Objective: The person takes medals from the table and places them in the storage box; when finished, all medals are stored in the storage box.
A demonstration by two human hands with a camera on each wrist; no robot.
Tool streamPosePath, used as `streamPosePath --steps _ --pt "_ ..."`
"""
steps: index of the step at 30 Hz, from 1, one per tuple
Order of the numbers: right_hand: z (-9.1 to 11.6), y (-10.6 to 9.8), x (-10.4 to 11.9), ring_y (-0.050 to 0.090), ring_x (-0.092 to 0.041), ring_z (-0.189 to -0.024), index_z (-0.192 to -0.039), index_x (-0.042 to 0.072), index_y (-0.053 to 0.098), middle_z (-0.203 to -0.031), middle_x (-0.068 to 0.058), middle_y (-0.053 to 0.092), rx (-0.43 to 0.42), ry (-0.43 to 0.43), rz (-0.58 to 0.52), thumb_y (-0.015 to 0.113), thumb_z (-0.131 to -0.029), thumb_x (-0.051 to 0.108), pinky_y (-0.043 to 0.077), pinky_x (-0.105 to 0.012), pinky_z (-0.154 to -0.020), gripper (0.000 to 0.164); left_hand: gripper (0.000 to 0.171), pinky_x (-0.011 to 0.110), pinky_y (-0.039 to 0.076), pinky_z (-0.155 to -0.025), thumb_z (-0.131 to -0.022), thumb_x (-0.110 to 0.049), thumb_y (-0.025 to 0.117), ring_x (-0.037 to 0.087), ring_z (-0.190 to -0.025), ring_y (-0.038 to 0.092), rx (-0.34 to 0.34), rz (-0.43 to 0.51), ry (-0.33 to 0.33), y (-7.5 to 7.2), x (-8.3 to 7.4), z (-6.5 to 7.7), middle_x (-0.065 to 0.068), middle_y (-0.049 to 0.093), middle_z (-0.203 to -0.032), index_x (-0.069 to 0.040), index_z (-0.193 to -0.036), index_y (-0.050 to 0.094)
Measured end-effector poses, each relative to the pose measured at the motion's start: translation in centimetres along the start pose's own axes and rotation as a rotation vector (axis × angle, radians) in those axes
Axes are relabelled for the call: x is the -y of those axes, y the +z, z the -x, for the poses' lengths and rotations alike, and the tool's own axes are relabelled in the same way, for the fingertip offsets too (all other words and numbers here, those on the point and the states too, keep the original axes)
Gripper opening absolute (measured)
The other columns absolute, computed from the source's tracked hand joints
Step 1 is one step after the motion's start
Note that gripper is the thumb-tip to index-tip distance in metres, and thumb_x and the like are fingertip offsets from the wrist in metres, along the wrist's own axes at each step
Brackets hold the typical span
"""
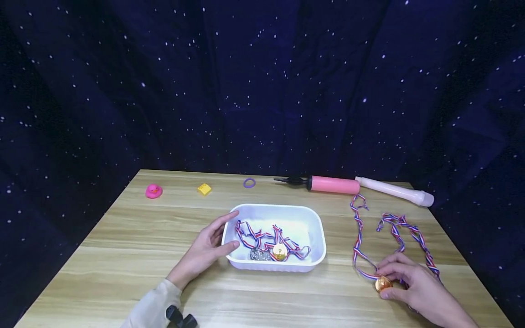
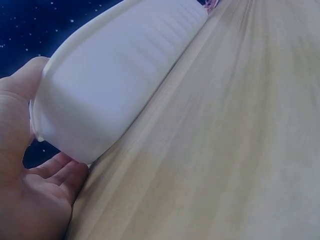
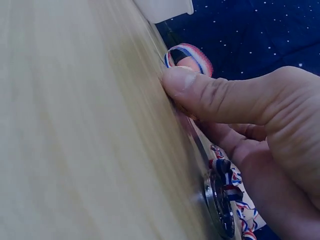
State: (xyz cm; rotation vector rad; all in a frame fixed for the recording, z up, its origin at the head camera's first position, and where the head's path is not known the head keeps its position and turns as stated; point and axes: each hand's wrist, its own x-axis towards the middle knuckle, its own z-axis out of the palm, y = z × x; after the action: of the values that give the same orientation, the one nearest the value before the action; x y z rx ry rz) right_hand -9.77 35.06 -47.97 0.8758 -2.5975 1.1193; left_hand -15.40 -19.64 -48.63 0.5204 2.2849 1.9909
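A white plastic tub (image 1: 276,265) stands on the table with ribboned medals inside: a gold medal (image 1: 280,251) and silver-coloured ones (image 1: 260,254) beside it. My left hand (image 1: 207,250) grips the tub's left end, thumb and index finger over the rim. In the left wrist view the other fingers (image 2: 62,172) curl beneath its corner. To the right, my right hand (image 1: 414,282) pinches another gold medal (image 1: 383,284) at the table top, its striped ribbon (image 1: 358,237) trailing away. Beneath that hand, a silver-coloured medal (image 3: 219,205) shows in the right wrist view.
Along the back lie a pink rubber duck (image 1: 153,191), a yellow block (image 1: 204,189), a purple ring (image 1: 249,182), a pink hand pump (image 1: 334,184) and a pale stick-like tube (image 1: 393,191). A second striped ribbon (image 1: 422,241) runs under the right hand. A dark starry curtain (image 1: 262,91) hangs behind.
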Motion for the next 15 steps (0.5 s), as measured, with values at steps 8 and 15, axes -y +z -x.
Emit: streamPosePath --steps 8,15 --pt "-0.7 0.7 1.1 0.064 0.000 -0.101 -0.099 0.026 0.083 -0.103 0.011 0.077 -0.083 0.010 0.032 0.093 -0.081 -0.007 0.050 -0.007 -0.086 0.040 0.079 0.050 0.028 -0.134 -0.100 -0.011 0.083 0.038 -0.165 0.034 0.000 -0.004 0.005 0.0 0.0 0.0 0.012 0.031 -0.181 -0.023 -0.169 0.048" --pt "-0.9 0.7 2.0 0.069 0.000 -0.089 -0.105 0.012 0.085 -0.100 0.004 0.081 -0.152 0.199 -0.068 0.087 -0.088 -0.008 0.059 -0.016 -0.070 0.025 0.079 0.051 0.028 -0.134 -0.100 -0.011 0.083 0.039 -0.165 0.034 0.000 -0.003 0.011 0.0 0.0 0.0 0.013 0.032 -0.181 -0.023 -0.169 0.048"
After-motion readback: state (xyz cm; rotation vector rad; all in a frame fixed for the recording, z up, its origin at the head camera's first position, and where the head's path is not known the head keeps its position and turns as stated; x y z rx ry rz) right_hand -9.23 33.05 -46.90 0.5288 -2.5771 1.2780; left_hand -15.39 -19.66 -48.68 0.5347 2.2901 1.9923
